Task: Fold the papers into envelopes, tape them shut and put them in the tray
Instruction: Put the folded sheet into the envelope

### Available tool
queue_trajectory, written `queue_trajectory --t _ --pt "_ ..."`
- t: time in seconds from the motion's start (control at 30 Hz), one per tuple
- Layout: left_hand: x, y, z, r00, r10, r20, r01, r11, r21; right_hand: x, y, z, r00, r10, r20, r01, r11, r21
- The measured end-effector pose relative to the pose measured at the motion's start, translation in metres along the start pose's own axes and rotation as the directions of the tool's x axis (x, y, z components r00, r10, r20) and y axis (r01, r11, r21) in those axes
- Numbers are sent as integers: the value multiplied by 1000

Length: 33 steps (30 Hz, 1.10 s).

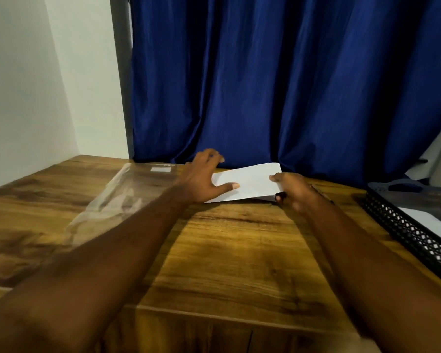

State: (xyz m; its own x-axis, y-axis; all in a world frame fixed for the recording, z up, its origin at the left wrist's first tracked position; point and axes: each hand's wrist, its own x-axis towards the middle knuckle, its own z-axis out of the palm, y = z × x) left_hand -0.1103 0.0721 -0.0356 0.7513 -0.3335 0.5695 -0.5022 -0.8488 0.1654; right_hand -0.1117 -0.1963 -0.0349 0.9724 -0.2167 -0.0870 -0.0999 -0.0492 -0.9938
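A white folded paper (pixel 250 182) lies near the far edge of the wooden table (pixel 227 250), in front of the blue curtain. My left hand (pixel 201 177) rests on the paper's left end, fingers spread and thumb flat on the sheet. My right hand (pixel 293 191) grips the paper's right end, thumb on top and fingers curled beneath its edge. The black mesh tray (pixel 407 233) sits at the right edge of the table with a white sheet inside.
A clear plastic sleeve (pixel 122 200) lies flat on the table to the left of the paper. A blue curtain (pixel 290 85) hangs behind the table. A white wall stands at the left.
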Motion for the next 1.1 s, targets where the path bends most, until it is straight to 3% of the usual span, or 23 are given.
queue_trajectory --t 0.13,0.23,0.53,0.7,0.9,1.1 --pt "20 34 19 971 35 235 -29 999 -26 4 3 -3 996 -26 87 21 998 57" --pt "31 44 41 947 18 319 -17 1000 -5 10 10 -6 989 -29 146 11 992 124" --pt "30 32 73 971 29 236 -24 999 -23 22 22 -6 969 -81 234 57 992 109" --pt "35 37 70 989 125 80 -128 991 38 29 26 -13 962 -169 213 143 981 131" --pt "30 33 68 986 108 125 -119 989 85 21 27 -15 943 -165 288 140 985 104" --pt "27 38 64 979 140 146 -153 985 84 9 27 -11 947 -167 275 147 985 93"
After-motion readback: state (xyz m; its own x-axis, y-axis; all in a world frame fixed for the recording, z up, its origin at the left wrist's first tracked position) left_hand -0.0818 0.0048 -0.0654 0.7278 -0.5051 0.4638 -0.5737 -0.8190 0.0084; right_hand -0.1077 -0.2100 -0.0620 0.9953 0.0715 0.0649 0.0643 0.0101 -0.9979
